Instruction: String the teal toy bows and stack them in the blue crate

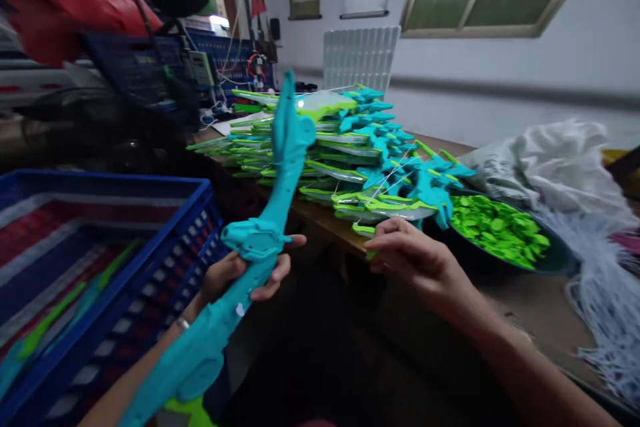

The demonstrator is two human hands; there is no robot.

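My left hand (273, 275) is closed round the middle of a long turquoise plastic toy bow (260, 240), held at a slant with its upper tip in front of the pile. A bit of light green shows at its lower end. To the right, my right hand (413, 250) is pinched, and a small green plastic piece (371, 255) shows at its fingertips, mostly hidden. Just beyond that hand, a heap of turquoise and green toy bows (380, 147), several with white strings, lies stacked on the wooden table (345, 230).
At the right a dark basin (560, 257) holds many small green pieces (493, 227). Beside it are a white sack (565, 160) and a bundle of white strings (607, 320). A blue crate (165, 293) with a striped lining stands left, with turquoise and green parts inside.
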